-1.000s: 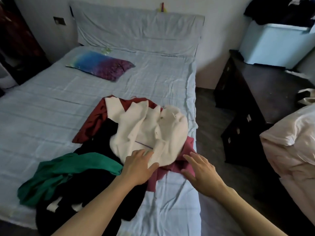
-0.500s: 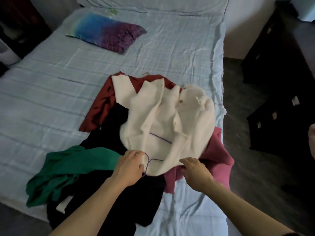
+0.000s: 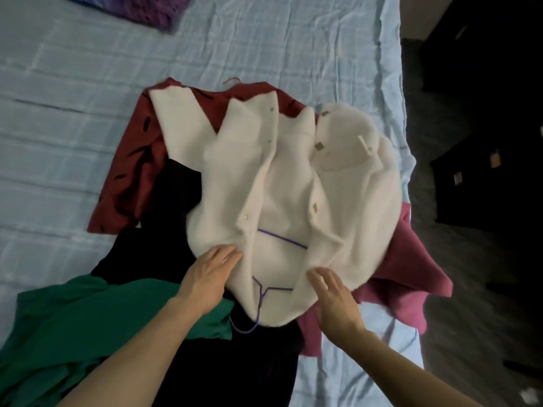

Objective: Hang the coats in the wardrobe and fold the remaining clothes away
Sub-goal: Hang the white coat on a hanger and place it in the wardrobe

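A cream coat point(image 3: 293, 183) lies open on top of a pile of clothes on the bed, collar toward me. A thin purple wire hanger point(image 3: 260, 295) sits inside it, its hook poking out past the collar over a black garment point(image 3: 235, 365). My left hand point(image 3: 210, 273) rests flat on the coat's left shoulder, fingers apart. My right hand point(image 3: 332, 298) lies flat on the right shoulder edge, fingers apart. Under the coat are a dark red garment point(image 3: 132, 171), a pink garment point(image 3: 405, 274) and a green garment point(image 3: 88, 324).
The bed point(image 3: 88, 83) has a pale blue checked sheet. A purple and blue pillow point(image 3: 141, 7) lies at the far top left. Dark floor and a dark drawer unit point(image 3: 484, 177) lie to the right of the bed.
The view has moved closer and tilted down over the pile. My left hand let go of the hanger hook and both hands now lie flat on the coat's shoulders.
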A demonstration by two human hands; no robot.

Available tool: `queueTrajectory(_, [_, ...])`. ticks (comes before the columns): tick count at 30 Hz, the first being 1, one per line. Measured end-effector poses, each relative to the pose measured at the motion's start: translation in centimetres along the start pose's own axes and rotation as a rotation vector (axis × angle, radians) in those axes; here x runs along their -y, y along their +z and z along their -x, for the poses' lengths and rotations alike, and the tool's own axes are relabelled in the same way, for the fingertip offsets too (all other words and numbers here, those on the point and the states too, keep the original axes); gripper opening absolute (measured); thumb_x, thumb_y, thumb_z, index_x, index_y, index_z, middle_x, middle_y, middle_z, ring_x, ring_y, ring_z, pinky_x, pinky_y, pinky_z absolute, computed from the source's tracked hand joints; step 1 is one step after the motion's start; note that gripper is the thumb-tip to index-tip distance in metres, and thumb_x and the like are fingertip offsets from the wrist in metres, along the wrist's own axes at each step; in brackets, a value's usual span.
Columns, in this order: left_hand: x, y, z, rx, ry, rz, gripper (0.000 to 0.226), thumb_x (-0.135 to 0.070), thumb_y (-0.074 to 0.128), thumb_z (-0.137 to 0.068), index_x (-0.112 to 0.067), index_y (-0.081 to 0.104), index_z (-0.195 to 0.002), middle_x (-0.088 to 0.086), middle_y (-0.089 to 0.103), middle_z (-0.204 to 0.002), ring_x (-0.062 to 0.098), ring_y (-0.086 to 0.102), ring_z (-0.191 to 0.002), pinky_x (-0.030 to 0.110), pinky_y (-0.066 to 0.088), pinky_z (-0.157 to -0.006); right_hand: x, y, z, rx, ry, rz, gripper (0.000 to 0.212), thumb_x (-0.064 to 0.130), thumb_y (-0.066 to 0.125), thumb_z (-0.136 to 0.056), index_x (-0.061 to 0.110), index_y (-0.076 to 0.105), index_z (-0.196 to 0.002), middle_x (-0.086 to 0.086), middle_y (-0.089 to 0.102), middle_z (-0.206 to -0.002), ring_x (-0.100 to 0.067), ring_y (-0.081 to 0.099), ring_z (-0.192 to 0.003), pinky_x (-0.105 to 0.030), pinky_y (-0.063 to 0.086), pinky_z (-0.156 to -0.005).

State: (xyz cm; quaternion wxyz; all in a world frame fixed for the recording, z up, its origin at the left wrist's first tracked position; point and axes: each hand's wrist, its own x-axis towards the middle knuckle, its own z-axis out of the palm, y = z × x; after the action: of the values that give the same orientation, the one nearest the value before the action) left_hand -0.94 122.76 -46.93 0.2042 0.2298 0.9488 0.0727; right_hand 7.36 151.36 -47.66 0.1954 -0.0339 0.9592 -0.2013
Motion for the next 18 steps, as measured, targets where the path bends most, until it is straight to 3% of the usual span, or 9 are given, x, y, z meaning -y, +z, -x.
queueTrajectory(3, [1.0,1.2,-1.3,-0.083,0.075,-0.056,0.078,-0.005,0.088,-0.048,-0.01,0.066,-0.122,0.005,0.064,-0.124,0.028,0.063,-0.109,0.041,0.052,-0.099,-0.1,1.6,-1.2,-0.009,0.012,0.067,0.079,-0.007,0.065,-0.061,0.006,0.052,-0.138,-0.011,0.051,-0.14,-0.035,0.048,-0.128,-0.044,0.045,-0.102])
queueTrajectory(7, [1.8,2.7,-2.2,-0.178,0.147,-0.095,0.076,-0.008,0.087,-0.043,-0.007,0.07,-0.117,0.009,0.067,-0.118,0.031,0.065,-0.105,0.045,0.053,-0.094,-0.2,2.5,-3.4,-0.053,0.06,0.088,0.069,-0.004,0.07,-0.056,0.01,0.064,-0.123,-0.007,0.059,-0.128,-0.033,0.058,-0.109,-0.042,0.052,-0.084])
queueTrajectory(11, [2.0,3.3,-3.7,-0.302,0.196,-0.07,0.04,-0.014,0.063,-0.065,-0.011,0.073,-0.103,0.004,0.07,-0.105,0.029,0.067,-0.098,0.043,0.05,-0.089,-0.6,2.7,-4.4,-0.134,0.046,0.097,0.051,-0.003,0.075,-0.059,0.014,0.071,-0.107,-0.001,0.066,-0.109,-0.029,0.063,-0.088,-0.037,0.052,-0.07])
queueTrajectory(13, [2.1,3.2,-4.3,-0.312,0.219,-0.062,0.037,-0.017,0.051,-0.069,-0.013,0.074,-0.097,0.002,0.071,-0.1,0.027,0.067,-0.094,0.041,0.048,-0.089,-1.0,2.5,-4.4,-0.134,0.009,0.105,0.044,0.0,0.078,-0.061,0.015,0.072,-0.102,0.0,0.067,-0.1,-0.028,0.064,-0.083,-0.036,0.051,-0.065])
queueTrajectory(18, [2.8,2.9,-4.5,-0.286,0.236,-0.068,0.034,-0.019,0.051,-0.074,-0.015,0.073,-0.1,0.0,0.07,-0.102,0.025,0.066,-0.097,0.04,0.045,-0.094,-1.4,1.1,-4.1,-0.108,-0.017,0.1,0.032,0.001,0.081,-0.061,0.015,0.071,-0.088,0.002,0.065,-0.081,-0.025,0.064,-0.068,-0.032,0.048,-0.053])
